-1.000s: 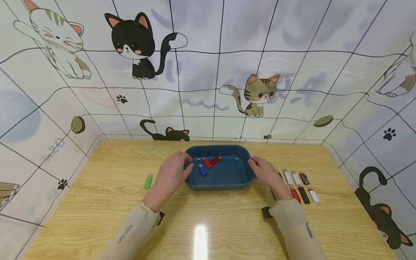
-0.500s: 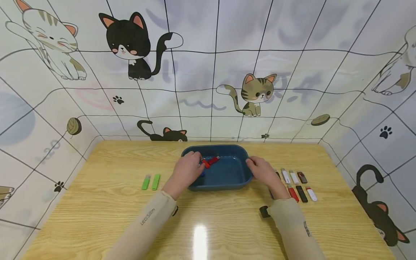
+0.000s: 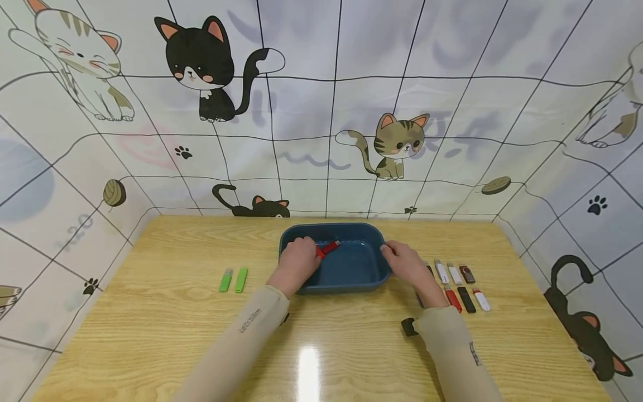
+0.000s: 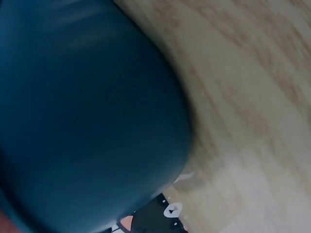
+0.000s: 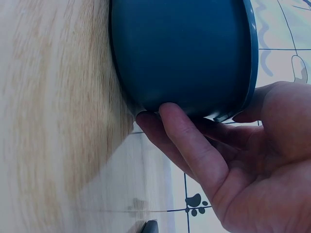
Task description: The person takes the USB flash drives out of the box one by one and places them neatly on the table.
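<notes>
A dark blue rectangular basin (image 3: pixel 346 289) stands on the wooden table, with two red USB sticks (image 3: pixel 330 248) in view inside. My left hand (image 3: pixel 300 261) reaches down into its left half, beside the red sticks. The fingertips are hidden, so I cannot tell whether they pinch anything; the blue USB stick seen earlier lies out of sight there. At the right end, my right hand (image 3: pixel 403 261) holds the basin by its rim. In the right wrist view its fingers (image 5: pixel 194 145) press the outer wall, the thumb side over the rim.
Two green USB sticks (image 3: pixel 241 280) lie side by side on the table (image 3: pixel 201 335) at the left. To the right of the basin several USB sticks (image 3: pixel 466 300) in red, black, white and brown lie in two rows. A cat-printed wall cloth (image 3: pixel 311 111) rises behind.
My left hand has moved from the basin's left rim rightward and down inside it, covering the blue stick. A second green stick came into view at left. My right hand keeps its hold.
</notes>
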Demonstrator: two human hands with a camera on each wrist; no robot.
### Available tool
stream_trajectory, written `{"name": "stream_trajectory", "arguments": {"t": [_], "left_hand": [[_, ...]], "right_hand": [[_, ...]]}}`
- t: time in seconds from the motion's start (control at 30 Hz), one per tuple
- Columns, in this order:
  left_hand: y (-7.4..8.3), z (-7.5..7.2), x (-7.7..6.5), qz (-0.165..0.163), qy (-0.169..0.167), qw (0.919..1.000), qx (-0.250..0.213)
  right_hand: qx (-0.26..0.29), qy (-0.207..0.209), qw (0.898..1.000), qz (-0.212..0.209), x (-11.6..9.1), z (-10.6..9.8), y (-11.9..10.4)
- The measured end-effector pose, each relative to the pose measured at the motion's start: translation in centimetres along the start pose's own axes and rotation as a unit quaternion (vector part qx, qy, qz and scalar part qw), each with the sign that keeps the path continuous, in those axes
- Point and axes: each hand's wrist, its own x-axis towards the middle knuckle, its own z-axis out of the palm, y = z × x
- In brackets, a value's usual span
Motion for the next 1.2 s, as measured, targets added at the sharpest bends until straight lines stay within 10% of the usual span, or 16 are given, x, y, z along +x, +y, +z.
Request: {"name": "stream_trajectory", "arguments": {"t": [1.2], "left_hand": [[-0.35, 0.61, -0.45, 0.036, 0.014, 0.9988, 0.031]], "right_hand": [[-0.009, 0.007, 1.0, -0.016, 0.21, 0.0, 0.3]]}}
